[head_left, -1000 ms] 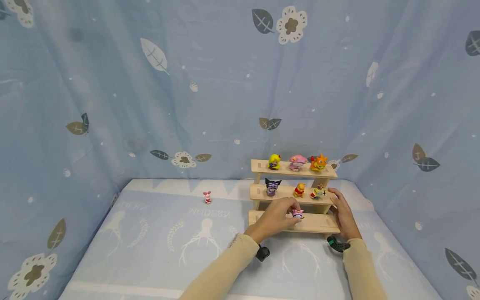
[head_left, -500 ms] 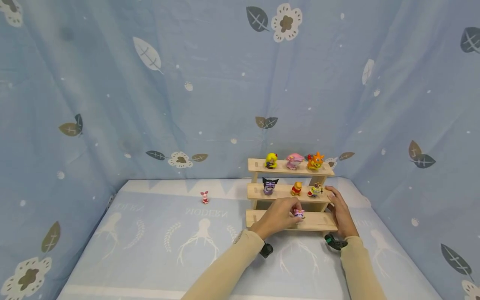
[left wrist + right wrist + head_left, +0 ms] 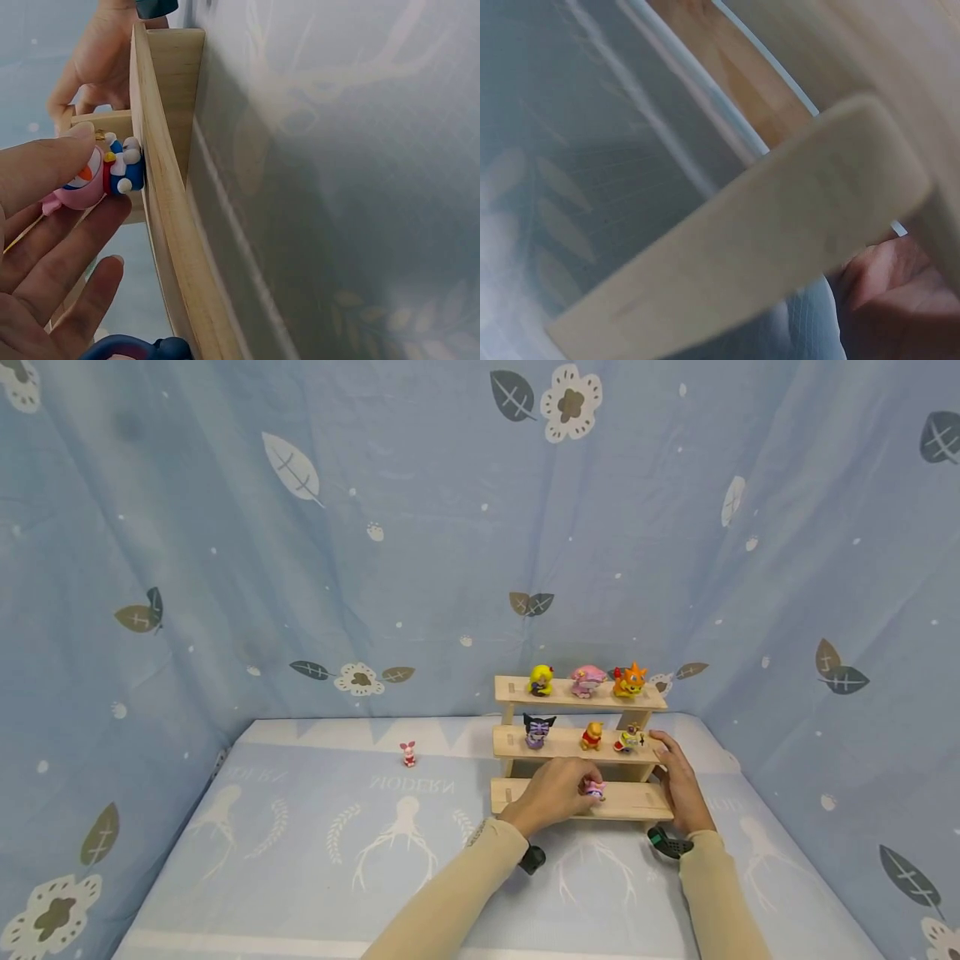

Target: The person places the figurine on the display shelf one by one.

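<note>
My left hand pinches a small pink and blue figurine between thumb and fingers. In the left wrist view its blue lower end is right at the bottom shelf; in the head view it stands over the middle of that shelf. My right hand holds the right end of the three-tier wooden display stand at the middle shelf, its fingertips on the shelf's end. In the right wrist view a wooden leg hides most of that hand.
On the top shelf are a yellow-haired figurine, a pink one and an orange one. The middle tier bears a black-and-purple figurine, a Winnie-the-Pooh and a crowned one. A Piglet figurine stands left on the table.
The head view has shifted slightly. My left hand has moved a little to the right along the bottom shelf and lowered the figurine slightly. My right hand stays at the stand's end.
</note>
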`<move>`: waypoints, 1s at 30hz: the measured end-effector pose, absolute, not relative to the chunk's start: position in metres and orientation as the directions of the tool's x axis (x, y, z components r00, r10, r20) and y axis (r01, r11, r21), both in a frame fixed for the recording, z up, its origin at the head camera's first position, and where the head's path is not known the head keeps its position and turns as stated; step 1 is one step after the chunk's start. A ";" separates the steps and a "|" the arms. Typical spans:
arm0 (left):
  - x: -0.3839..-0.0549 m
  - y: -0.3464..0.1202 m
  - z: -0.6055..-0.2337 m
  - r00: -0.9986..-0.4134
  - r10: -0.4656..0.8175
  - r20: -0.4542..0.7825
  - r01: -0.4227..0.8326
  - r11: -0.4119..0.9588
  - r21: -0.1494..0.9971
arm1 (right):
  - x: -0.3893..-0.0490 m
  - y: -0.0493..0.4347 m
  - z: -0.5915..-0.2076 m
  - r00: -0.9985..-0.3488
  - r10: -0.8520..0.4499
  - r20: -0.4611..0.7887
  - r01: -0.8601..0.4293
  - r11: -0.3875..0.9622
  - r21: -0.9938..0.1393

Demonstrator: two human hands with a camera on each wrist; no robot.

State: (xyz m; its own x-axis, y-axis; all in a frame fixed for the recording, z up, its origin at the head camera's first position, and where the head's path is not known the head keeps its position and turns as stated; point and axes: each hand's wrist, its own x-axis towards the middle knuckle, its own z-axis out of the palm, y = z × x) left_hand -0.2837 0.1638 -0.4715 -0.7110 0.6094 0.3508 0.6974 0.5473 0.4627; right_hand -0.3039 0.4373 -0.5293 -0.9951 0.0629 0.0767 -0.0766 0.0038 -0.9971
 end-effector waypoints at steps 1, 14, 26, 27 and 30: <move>-0.284 0.164 -0.471 -0.712 0.610 0.347 0.697 0.554 0.455 | -0.304 0.437 -0.529 -0.995 0.064 0.077 -0.077 0.004 -0.997; -0.284 0.169 -0.466 -0.721 0.602 0.343 0.686 0.550 0.477 | -0.301 0.436 -0.525 -0.994 0.076 0.078 -0.074 0.049 -0.996; -0.284 0.164 -0.466 -0.729 0.618 0.292 0.674 0.575 0.464 | -0.301 0.435 -0.526 -0.993 0.077 0.086 -0.081 0.069 -0.994; -0.283 0.163 -0.466 -0.729 0.620 0.290 0.674 0.576 0.463 | -0.300 0.435 -0.526 -0.993 0.078 0.084 -0.079 0.066 -0.995; -0.283 0.162 -0.465 -0.727 0.624 0.288 0.675 0.572 0.466 | -0.300 0.435 -0.526 -0.994 0.080 0.077 -0.073 0.052 -0.996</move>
State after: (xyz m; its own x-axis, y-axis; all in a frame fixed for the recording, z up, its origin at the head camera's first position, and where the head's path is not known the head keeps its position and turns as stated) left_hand -0.2829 0.1624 -0.4652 -0.7267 0.6236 0.2880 0.6753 0.5719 0.4657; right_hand -0.2998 0.4352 -0.5257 -0.9938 0.0803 0.0768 -0.0728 0.0522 -0.9960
